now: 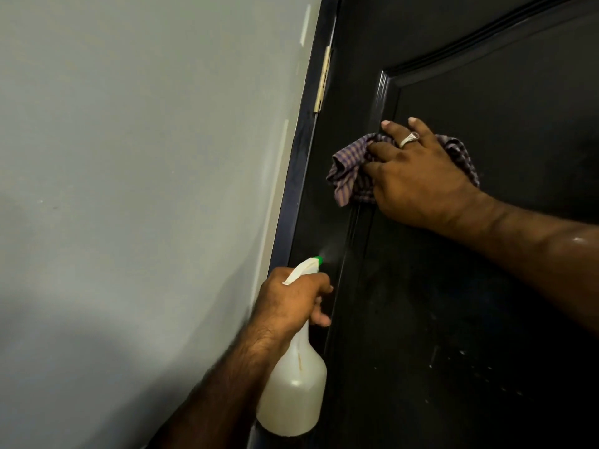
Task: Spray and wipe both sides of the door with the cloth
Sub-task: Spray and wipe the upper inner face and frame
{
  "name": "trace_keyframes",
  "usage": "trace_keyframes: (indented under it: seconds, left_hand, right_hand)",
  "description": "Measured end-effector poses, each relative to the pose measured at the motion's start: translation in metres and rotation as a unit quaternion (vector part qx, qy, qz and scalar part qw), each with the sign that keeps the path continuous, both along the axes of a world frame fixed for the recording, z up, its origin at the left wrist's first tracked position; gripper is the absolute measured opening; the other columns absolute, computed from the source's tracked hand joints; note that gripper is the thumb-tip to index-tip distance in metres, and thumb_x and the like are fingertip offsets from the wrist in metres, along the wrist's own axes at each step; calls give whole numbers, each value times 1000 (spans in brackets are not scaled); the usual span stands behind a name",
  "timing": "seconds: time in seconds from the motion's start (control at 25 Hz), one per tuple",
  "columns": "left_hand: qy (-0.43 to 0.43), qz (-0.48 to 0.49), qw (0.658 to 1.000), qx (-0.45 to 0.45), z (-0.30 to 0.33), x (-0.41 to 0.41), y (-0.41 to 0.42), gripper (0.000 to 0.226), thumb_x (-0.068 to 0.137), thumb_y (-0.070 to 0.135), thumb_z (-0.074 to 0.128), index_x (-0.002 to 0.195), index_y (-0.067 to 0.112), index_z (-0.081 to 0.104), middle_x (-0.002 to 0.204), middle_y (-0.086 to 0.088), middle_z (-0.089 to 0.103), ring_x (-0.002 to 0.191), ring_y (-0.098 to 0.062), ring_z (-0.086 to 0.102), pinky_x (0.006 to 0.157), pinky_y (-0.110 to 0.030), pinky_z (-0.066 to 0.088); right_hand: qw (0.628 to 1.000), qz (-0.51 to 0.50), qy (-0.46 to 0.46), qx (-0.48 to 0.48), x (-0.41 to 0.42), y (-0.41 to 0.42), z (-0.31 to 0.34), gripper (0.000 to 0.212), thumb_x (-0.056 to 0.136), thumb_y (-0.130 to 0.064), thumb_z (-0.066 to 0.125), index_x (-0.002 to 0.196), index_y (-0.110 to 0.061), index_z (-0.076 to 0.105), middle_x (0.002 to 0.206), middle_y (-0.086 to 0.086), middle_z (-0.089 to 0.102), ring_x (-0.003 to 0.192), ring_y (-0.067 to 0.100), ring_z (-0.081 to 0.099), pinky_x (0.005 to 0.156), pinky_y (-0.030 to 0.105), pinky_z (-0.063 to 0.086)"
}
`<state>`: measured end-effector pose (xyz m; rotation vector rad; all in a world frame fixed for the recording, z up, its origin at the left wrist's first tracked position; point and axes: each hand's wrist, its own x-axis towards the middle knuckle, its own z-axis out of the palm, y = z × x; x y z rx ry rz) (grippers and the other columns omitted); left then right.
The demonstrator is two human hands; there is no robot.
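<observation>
Spraying and wiping go on together here: the left hand (291,298) has its fingers curled round the neck of a pale spray bottle (293,382), its green nozzle (319,260) aimed at the dark door (470,303) with a faint mist just ahead of it, while the right hand (418,176) lies fairly flat over a checked cloth (348,176), pressing it against the raised moulding (382,102) of the door panel. The door fills the right of the view, hinged by a brass hinge (323,81) to the frame beside a grey wall (129,189). The likeliest trouble is mist drifting onto the wall or frame, since the nozzle points close to the hinge edge; liquid could also run down the grooves before the cloth, which is higher up, reaches it. Whether the trigger finger is squeezing is hard to tell, as the fingers hide the trigger. The door's top, bottom, handle side and other face are out of view, and the dark finish hides any wet patches.
</observation>
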<state>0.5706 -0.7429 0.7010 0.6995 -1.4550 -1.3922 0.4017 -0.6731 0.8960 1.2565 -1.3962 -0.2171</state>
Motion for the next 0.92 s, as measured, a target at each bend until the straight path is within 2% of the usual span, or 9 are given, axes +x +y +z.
trace_keyframes:
  seconds: [0.2, 0.36, 0.44, 0.52, 0.56, 0.64, 0.76, 0.84, 0.92]
  left_hand:
    - [16, 74, 997, -21, -10, 14, -7, 14, 85, 23, 75, 94, 12, 75, 67, -14, 75, 73, -33, 79, 84, -53, 65]
    - [9, 49, 998, -31, -8, 23, 2, 14, 88, 20, 72, 90, 6, 75, 69, -16, 74, 79, -38, 78, 81, -52, 66]
    - [-5, 29, 999, -30, -11, 24, 1, 16, 90, 20, 72, 90, 4, 74, 73, -18, 75, 80, -36, 78, 83, -50, 66]
    - [-13, 16, 1000, -14, -21, 23, -4, 14, 90, 17, 72, 92, 3, 71, 70, -16, 73, 75, -35, 77, 81, -47, 65]
    - [-23, 14, 1000, -7, -30, 21, -6, 14, 90, 14, 71, 95, 2, 69, 64, -13, 70, 70, -34, 75, 78, -44, 64]
    - [-54, 9, 999, -6, -52, 17, -10, 16, 90, 11, 71, 98, -2, 67, 54, -7, 64, 64, -35, 70, 74, -39, 62]
    - [-47, 18, 999, 9, -84, 17, -14, 13, 91, 7, 71, 101, 0, 69, 66, -14, 67, 69, -36, 71, 77, -41, 65]
    - [-33, 13, 999, 21, -95, 19, -16, 21, 92, 4, 71, 112, 0, 66, 78, -18, 68, 70, -33, 69, 65, -31, 64]
    - [-38, 17, 999, 7, -99, 21, -18, 24, 93, 5, 72, 115, 1, 66, 79, -15, 68, 67, -29, 69, 61, -26, 61]
  right_hand:
    - [993, 32, 5, 110, -1, 15, -106, 48, 97, -48, 55, 131, -21, 74, 151, 12, 61, 154, 41, 39, 129, 67, 14]
    - [973, 13, 19, 228, -1, 20, -165, 52, 102, -47, 46, 144, -23, 66, 158, 7, 54, 159, 40, 29, 130, 67, 2]
    - [981, 29, 44, 187, -2, 15, -132, 53, 101, -49, 42, 143, -28, 66, 159, 4, 54, 158, 42, 32, 128, 71, 4]
    - [998, 40, 32, 44, -8, 3, -82, 60, 98, -50, 34, 143, -26, 67, 158, 9, 56, 155, 46, 37, 126, 74, 9]
    - [999, 37, 15, -7, -9, -1, -58, 62, 99, -49, 32, 146, -24, 65, 159, 11, 54, 155, 47, 35, 125, 74, 7]
    - [999, 2, -14, -30, -3, -6, -40, 58, 104, -46, 37, 154, -23, 56, 165, 13, 46, 160, 47, 24, 127, 71, 0]
    - [999, -32, -3, -21, 5, -10, -91, 62, 103, -46, 45, 157, -16, 51, 169, 18, 37, 162, 49, 12, 128, 71, 0]
    - [1000, -14, -14, -9, 6, -8, -150, 61, 101, -39, 46, 153, -9, 55, 167, 25, 37, 161, 53, 11, 127, 72, 2]
    - [998, -2, -55, 33, 6, -5, -204, 62, 100, -36, 44, 152, -5, 55, 168, 29, 33, 160, 56, 6, 126, 72, 1]
